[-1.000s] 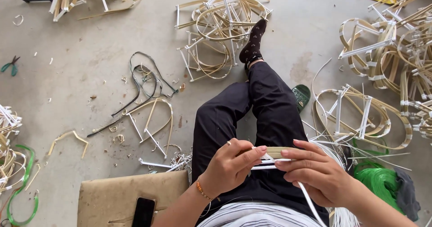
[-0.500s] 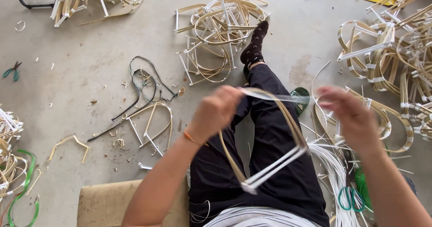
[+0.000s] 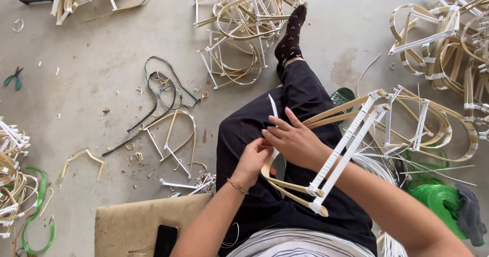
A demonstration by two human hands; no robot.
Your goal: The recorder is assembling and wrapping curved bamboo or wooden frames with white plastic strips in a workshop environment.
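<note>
I sit on a concrete floor with one leg in black trousers stretched out. A curved bamboo-strip frame [image 3: 340, 150] with white-wrapped bars lies across my lap. My right hand [image 3: 295, 140] rests on its bent end and pinches a thin white strip [image 3: 272, 105] that sticks up. My left hand [image 3: 253, 160] grips the same bent end from below, fingers closed on the bamboo. A thin bracelet sits on my left wrist.
Piles of similar bamboo frames lie ahead [image 3: 244, 28], at the right [image 3: 438, 48] and at the left [image 3: 15, 180]. A single frame [image 3: 173, 140] and dark cords [image 3: 163, 89] lie left of my leg. Green coils [image 3: 438, 201], small pliers [image 3: 12, 78], a phone [image 3: 165, 240] on a tan cushion.
The frame, held up and spread between both raised hands half a second ago, has come down onto my lap. Both hands have come together at its bent end.
</note>
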